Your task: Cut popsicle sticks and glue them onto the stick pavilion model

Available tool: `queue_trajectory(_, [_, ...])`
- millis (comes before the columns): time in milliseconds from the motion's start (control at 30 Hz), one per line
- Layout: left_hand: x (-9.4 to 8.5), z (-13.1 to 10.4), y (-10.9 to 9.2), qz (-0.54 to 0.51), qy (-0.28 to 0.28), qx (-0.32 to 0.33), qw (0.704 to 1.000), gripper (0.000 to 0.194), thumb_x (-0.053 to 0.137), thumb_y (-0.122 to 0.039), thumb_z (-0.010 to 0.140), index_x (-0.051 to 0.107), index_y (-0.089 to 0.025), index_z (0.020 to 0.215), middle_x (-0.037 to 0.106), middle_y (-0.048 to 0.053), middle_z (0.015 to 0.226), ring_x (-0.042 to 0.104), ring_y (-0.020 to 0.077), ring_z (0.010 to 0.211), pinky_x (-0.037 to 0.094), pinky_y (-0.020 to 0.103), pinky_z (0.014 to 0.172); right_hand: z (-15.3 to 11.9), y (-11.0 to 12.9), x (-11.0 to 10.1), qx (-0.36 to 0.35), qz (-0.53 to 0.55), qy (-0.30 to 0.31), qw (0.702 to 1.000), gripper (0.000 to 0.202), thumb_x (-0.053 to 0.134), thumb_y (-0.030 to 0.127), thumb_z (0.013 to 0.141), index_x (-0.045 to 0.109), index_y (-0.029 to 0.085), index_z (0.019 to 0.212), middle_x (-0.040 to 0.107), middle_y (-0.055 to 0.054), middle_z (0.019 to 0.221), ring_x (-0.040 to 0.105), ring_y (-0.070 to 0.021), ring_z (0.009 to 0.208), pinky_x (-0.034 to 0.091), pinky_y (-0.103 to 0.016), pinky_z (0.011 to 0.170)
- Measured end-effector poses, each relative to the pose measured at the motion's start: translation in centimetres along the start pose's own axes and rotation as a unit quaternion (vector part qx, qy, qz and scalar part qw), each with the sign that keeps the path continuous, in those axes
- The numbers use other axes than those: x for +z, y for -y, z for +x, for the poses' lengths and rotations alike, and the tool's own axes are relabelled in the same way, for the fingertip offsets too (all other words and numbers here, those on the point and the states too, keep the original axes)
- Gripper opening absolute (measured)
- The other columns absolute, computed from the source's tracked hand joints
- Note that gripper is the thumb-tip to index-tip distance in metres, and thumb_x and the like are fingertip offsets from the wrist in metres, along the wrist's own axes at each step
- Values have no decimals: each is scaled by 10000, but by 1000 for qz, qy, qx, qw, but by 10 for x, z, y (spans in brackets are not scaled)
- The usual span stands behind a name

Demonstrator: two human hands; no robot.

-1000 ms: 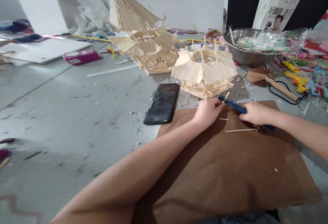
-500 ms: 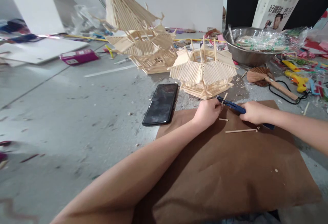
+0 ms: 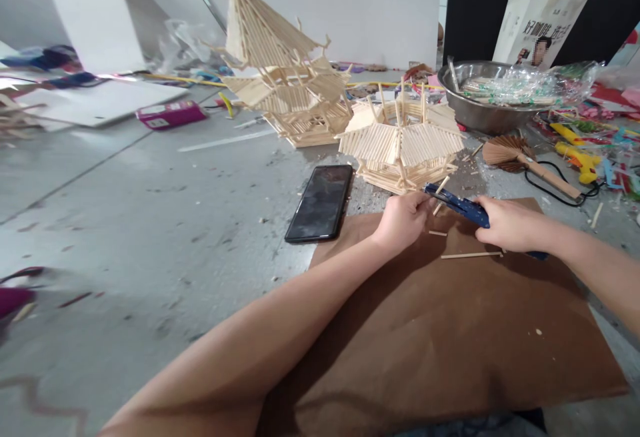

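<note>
My right hand (image 3: 510,223) is closed round a long blue cutting tool (image 3: 463,207), whose exact kind I cannot make out. The tool's far end points left, and a thin wooden stick (image 3: 442,185) crosses it there at a slant. Beside that end, my left hand (image 3: 403,220) is closed with fingertips pinched on the stick; the exact contact is partly hidden. Below the hands, a short stick piece (image 3: 438,233) and a longer stick (image 3: 470,255) lie on the brown sheet (image 3: 450,343). Just behind stands a low stick-built pavilion model (image 3: 400,140) with upright posts.
A black phone (image 3: 320,203) lies at the sheet's left corner. Behind it rises a taller stick pagoda (image 3: 290,90). To the right are a steel basin (image 3: 473,111) with wrapped sticks, a brown paper fan (image 3: 530,167) and a yellow glue gun (image 3: 580,160).
The view has shifted slightly, so the background sits further right. My right hand and the blue tool have moved slightly right; the stick stays at the tool's far end.
</note>
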State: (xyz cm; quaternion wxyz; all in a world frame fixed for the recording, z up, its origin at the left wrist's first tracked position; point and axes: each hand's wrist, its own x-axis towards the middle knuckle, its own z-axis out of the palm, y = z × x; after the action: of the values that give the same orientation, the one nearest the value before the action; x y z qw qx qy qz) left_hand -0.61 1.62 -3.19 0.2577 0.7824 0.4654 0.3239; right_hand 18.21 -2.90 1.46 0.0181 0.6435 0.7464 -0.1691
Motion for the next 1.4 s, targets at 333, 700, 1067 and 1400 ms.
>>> queue_trajectory(333, [-6, -1, -8, -56, 8, -12, 998, 260, 461, -267, 810, 585, -145, 616, 505, -48, 394, 457, 60, 379, 372, 177, 471, -2, -10, 7, -11, -27, -104, 994, 398, 480, 289, 703, 515, 201, 1089, 657, -79, 926, 615, -224, 766, 388, -277, 578])
queue_trajectory(700, [-7, -4, -4, -48, -15, 58, 997, 215, 465, -166, 765, 569, -144, 578, 591, -12, 496, 556, 83, 508, 400, 167, 492, -6, -2, 21, -43, -86, -168, 981, 430, 472, 276, 709, 495, 139, 1116, 630, -115, 1031, 606, -245, 869, 416, -316, 633])
queue_trajectory(1067, [-7, -5, -5, -52, -1, 38, 998, 184, 465, -134, 734, 581, -144, 592, 567, -18, 448, 548, 86, 480, 406, 167, 479, -6, -1, 20, -38, -91, -152, 983, 406, 449, 276, 717, 508, 138, 1094, 645, -114, 970, 613, -250, 832, 396, -309, 590])
queue_trajectory(1400, [-9, -4, -6, -66, 14, 13, 998, 172, 464, -136, 721, 567, -139, 583, 573, -12, 438, 542, 86, 441, 407, 178, 480, -6, -1, 22, -37, -89, -155, 983, 424, 454, 276, 717, 501, 132, 1113, 637, -123, 1004, 607, -257, 847, 399, -316, 606])
